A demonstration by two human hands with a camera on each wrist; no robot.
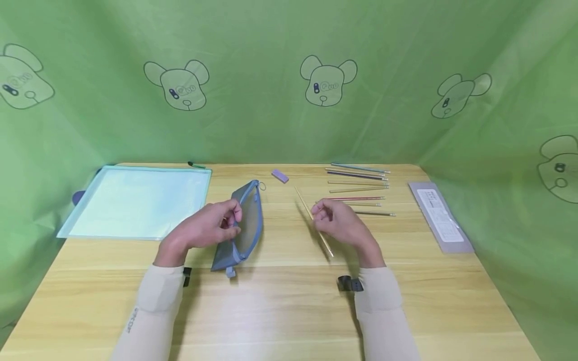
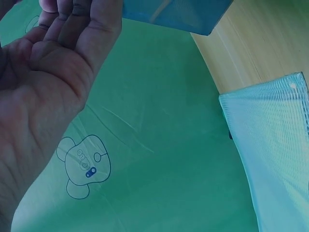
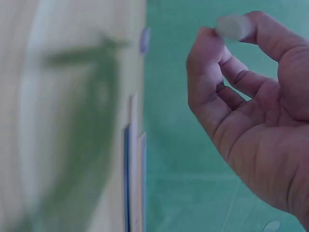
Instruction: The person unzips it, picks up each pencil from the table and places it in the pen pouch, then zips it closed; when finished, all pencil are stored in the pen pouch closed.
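Observation:
My left hand [image 1: 203,225] holds the near-left edge of a grey-blue zip pencil case [image 1: 253,235]. The case is unzipped, and its mouth gapes toward the right. In the left wrist view, part of the pencil case [image 2: 178,12] shows at the top beside the curled fingers. Over the table to the right, my right hand [image 1: 340,223] pinches a plain wooden pencil [image 1: 323,241] between thumb and fingertips. The pencil slants, its eraser end toward me. Blurred in the right wrist view, the pencil [image 3: 234,27] appears end-on between the fingertips.
Several pencils [image 1: 358,183] lie in a loose row at the back right. A purple eraser [image 1: 280,175] sits at the back middle. On the left lies a light blue mesh folder [image 1: 135,205], a green pen [image 1: 196,165] behind it. A grey flat packet [image 1: 440,215] lies far right.

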